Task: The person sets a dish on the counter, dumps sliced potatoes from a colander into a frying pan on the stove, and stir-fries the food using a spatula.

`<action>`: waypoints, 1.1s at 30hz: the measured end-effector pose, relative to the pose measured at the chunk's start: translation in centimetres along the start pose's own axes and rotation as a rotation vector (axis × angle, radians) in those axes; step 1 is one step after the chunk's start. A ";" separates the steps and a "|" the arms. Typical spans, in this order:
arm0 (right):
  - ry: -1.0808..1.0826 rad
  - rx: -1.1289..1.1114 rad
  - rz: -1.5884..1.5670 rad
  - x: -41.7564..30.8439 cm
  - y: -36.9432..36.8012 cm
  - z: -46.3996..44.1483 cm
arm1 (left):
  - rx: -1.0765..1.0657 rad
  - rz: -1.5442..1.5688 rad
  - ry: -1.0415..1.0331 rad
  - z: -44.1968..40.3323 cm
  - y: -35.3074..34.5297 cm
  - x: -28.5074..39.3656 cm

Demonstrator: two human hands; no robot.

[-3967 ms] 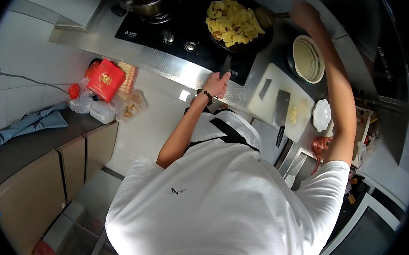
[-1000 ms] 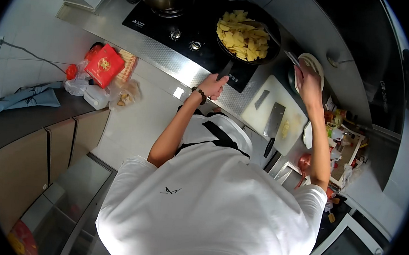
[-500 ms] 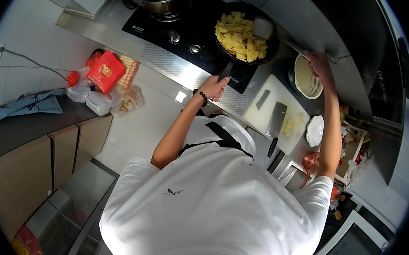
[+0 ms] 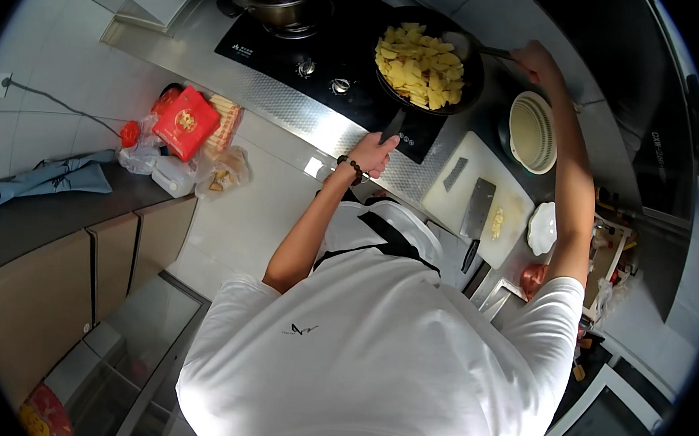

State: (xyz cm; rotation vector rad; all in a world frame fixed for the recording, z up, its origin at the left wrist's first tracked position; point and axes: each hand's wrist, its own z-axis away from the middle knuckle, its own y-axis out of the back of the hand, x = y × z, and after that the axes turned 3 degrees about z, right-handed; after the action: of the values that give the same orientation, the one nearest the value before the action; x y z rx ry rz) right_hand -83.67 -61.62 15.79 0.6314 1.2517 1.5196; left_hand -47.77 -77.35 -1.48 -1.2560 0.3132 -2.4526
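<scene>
My left hand, with a beaded bracelet at the wrist, is wrapped round the handle of a black frying pan on the stove. Yellow sliced pieces fill much of the pan. My right hand is closed on the handle of a spatula, beyond the pan's right side. The spatula's blade lies inside the pan at the right edge of the slices.
A lidded pot stands on the left burner. Right of the stove are a white cutting board with a cleaver, a cream strainer basket and a scalloped white dish. A red box sits among bags at left.
My right hand has moved up and slightly left, away from above the strainer basket, with the spatula. The spatula handle now lies flatter. My left hand still holds the pan handle.
</scene>
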 end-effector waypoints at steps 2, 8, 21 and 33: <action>-0.052 -0.147 -0.191 -0.1 -0.1 -1.2 | 0.012 -0.040 0.000 -0.2 0.1 0.0; 0.232 -0.337 -0.244 0.8 -0.6 -4.1 | -0.014 -0.094 0.007 -0.5 0.4 0.1; 0.702 0.117 0.407 -2.3 -4.7 7.0 | -0.003 0.019 -0.007 -0.6 0.4 0.0; 0.653 0.286 0.437 -0.4 0.1 17.3 | -0.022 0.055 0.035 -1.4 0.6 0.3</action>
State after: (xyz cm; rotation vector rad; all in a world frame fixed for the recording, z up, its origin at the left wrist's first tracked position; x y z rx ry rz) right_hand -68.58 -55.28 21.51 0.6408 1.9436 2.0218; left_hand -48.96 -77.96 -2.26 -1.1980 0.3802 -2.4331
